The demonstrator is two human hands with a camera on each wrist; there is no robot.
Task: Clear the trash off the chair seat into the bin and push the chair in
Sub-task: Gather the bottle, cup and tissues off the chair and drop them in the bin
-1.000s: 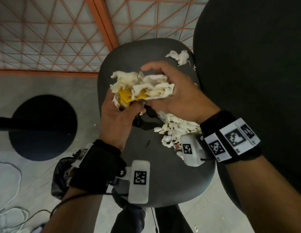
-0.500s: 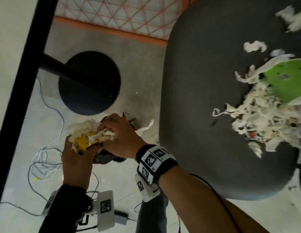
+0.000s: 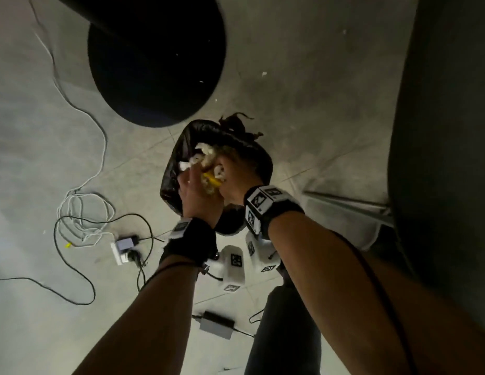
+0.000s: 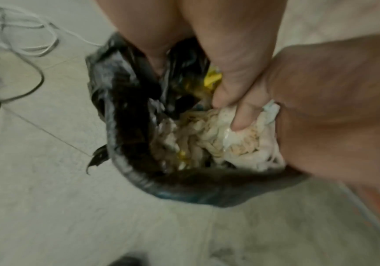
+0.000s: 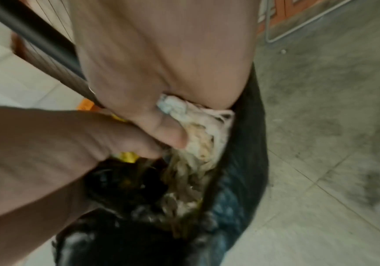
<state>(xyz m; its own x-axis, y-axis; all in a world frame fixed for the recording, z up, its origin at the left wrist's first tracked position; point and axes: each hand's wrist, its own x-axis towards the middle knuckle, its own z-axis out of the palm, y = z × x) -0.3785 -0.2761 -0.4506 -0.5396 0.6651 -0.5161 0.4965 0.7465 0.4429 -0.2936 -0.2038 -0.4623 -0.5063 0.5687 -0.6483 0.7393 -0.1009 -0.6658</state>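
Head view: hands [image 3: 209, 190] pressing trash wad [image 3: 206, 158] into bin [image 3: 171, 185]

The grey tiled floor [image 3: 303, 85] is carrying a black-lined bin [image 3: 179, 169], standing just beside a round black base [image 3: 154, 63]. White and black cables [image 3: 81, 212] are lying coiled to the bin's left — a power strip [image 3: 122, 249] among them — and a grey adapter [image 3: 215, 324] is resting nearer the person.

Two hands press together around a wad of crumpled white paper trash [image 5: 205, 133], the right hand [image 5: 161, 59] above, the left hand [image 5: 55, 147] alongside. A yellow scrap [image 5: 127, 156] peeks out beneath them. Directly below gapes a bin lined with a black bag [image 5: 248, 162], standing on grey floor tiles [image 5: 321, 126].
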